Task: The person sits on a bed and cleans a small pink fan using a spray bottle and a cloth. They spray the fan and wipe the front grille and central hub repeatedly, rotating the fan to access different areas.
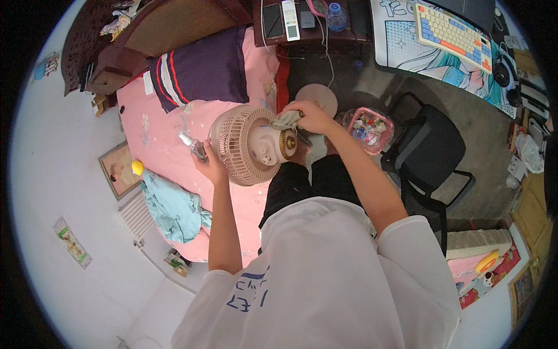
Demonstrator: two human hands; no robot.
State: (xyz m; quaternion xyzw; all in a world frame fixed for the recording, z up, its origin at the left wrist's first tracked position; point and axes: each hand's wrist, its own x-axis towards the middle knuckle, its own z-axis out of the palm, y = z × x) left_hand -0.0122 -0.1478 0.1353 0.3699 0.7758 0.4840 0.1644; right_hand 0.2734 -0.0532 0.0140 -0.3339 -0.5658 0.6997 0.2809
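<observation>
A beige electric fan head [246, 146] with a slatted round grille stands between my hands, its motor housing and gold-coloured knob facing me. My left hand [212, 163] is at the left side of the grille and holds a small clear spray bottle [198, 149] with a white nozzle. With my right hand [311, 117] I grip a crumpled grey-green cloth [286, 120] at the top edge of the motor housing. Beyond my right hand lies a round beige disc [317, 98], probably the fan's base, on the floor.
A bed with a pink sheet [174, 126] and a dark pillow [205, 70] lies to the left. A pink-rimmed waste basket [386, 139] and a black chair [429, 150] stand right. Ahead, a cable [329, 65] hangs from a dark desk [362, 37] holding a plastic bottle [336, 17].
</observation>
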